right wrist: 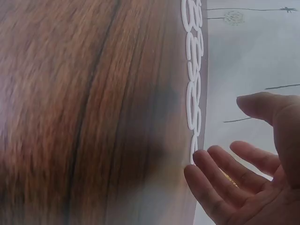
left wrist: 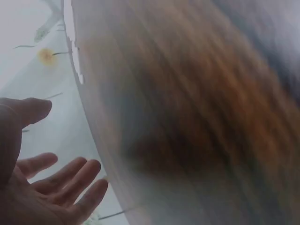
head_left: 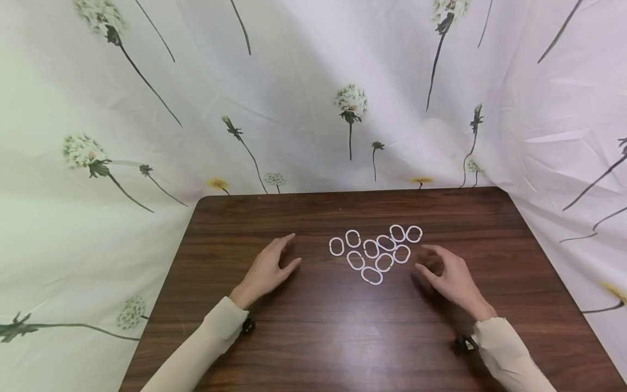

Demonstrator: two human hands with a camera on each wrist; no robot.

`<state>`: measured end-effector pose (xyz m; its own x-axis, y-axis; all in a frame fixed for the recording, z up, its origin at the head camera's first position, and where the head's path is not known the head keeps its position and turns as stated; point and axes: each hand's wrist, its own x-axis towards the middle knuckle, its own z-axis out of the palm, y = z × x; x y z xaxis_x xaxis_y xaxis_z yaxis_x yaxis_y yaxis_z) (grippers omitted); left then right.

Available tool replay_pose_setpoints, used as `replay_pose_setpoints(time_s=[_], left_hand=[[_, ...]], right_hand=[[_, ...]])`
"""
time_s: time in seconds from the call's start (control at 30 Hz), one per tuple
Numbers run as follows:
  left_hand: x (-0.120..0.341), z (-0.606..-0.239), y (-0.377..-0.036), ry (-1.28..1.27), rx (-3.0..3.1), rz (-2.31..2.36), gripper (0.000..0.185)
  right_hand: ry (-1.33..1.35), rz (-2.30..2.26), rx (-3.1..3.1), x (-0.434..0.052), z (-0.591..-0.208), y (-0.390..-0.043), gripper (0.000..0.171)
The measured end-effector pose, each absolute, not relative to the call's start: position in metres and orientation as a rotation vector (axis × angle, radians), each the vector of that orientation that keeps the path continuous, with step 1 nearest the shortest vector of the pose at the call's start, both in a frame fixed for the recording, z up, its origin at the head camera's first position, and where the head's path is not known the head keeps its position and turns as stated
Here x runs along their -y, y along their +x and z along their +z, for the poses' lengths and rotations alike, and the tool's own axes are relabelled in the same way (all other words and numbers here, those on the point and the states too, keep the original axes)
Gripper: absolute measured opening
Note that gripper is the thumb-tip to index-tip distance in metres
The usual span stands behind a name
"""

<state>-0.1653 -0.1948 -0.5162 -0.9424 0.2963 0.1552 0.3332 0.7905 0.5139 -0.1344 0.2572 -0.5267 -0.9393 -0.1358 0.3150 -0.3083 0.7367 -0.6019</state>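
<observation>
Several white oval plastic rings [head_left: 372, 276], each with a small gap in its loop, lie in a loose cluster on the brown wooden table [head_left: 313, 337]. To the left of them, my left hand [head_left: 266, 268] is held with thumb and fingers spread, nothing in its grasp. My right hand [head_left: 453, 277] is just right of the cluster, fingers loosely bent and apart, also holding nothing. In the right wrist view the rings [right wrist: 191, 105] appear edge-on beyond the relaxed fingers [right wrist: 211, 192]. The left wrist view shows the left fingers [left wrist: 89, 197] spread, with a few rings at the top.
A pale cloth [head_left: 303, 98] printed with dandelions hangs behind the table and along both sides. The table's far edge runs close to it. Dark bands with small devices [head_left: 248, 326] sit at both wrists, beside light sleeves [head_left: 196, 354].
</observation>
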Motion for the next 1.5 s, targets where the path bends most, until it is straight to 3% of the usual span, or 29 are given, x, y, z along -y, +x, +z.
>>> replay_pose_setpoints(time_s=[0.43, 0.83, 1.13, 1.5], left_hand=[[0.176, -0.524, -0.161, -0.480, 2.927, -0.986, 0.049], [0.158, -0.522, -0.165, -0.514, 2.906, -1.048, 0.045], [0.143, -0.515, -0.171, -0.569, 3.004, -0.955, 0.058], [0.130, -0.524, -0.185, -0.539, 2.960, -1.022, 0.061]], right_hand=[[0.304, 1.188, 2.763, -0.245, -0.536, -0.130, 0.019], [0.306, 1.206, 2.773, -0.232, -0.541, -0.125, 0.019], [0.333, 1.210, 2.821, -0.215, -0.545, -0.125, 0.022], [0.337, 1.205, 2.812, -0.202, -0.545, -0.126, 0.024]])
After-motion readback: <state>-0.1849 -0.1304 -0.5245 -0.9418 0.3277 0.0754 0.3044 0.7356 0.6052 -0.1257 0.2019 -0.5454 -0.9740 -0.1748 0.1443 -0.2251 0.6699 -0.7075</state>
